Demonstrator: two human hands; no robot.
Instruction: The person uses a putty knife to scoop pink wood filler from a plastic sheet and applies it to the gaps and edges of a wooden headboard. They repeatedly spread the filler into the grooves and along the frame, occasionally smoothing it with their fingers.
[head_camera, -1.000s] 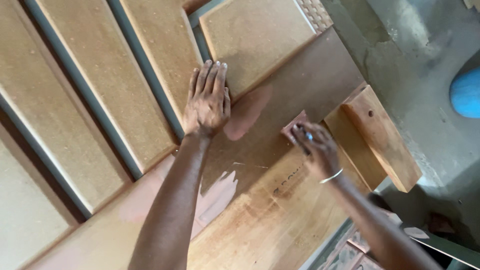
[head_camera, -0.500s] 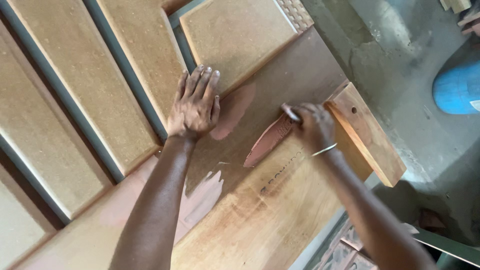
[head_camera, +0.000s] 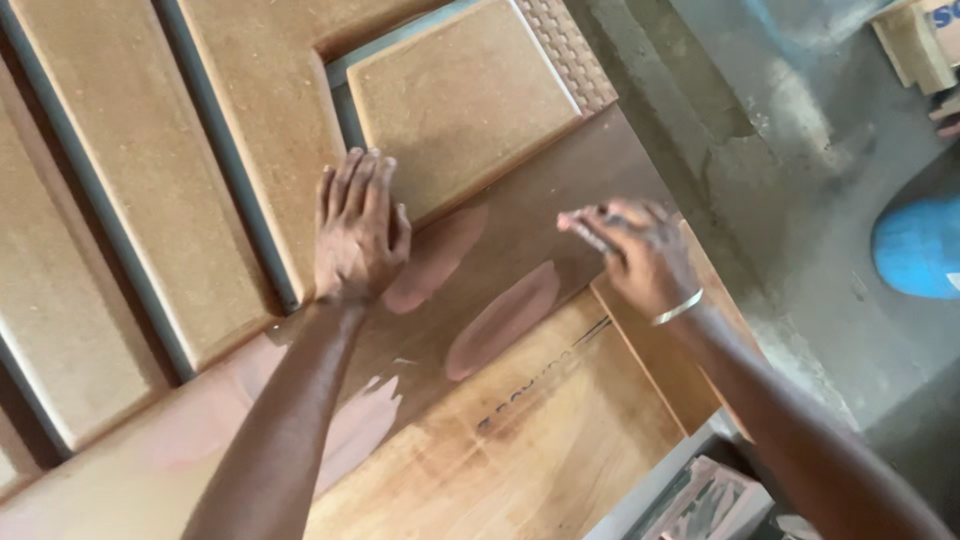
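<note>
Plywood board (head_camera: 560, 430) sits mid-frame under both hands: left hand (head_camera: 355, 230) pressed flat, fingers spread; right hand (head_camera: 630, 250) pinching something small, can't tell what.

I see a grey concrete floor (head_camera: 800, 150) off to the right, with a blue rounded object (head_camera: 920, 250) lying on it at the edge. Pale wooden blocks (head_camera: 915, 40) sit in the top corner.

Brown wooden worktop (head_camera: 560, 440), pinkish filler smears (head_camera: 503, 318) across it, tan raised-panel board (head_camera: 250, 130) lying flat on top
</note>
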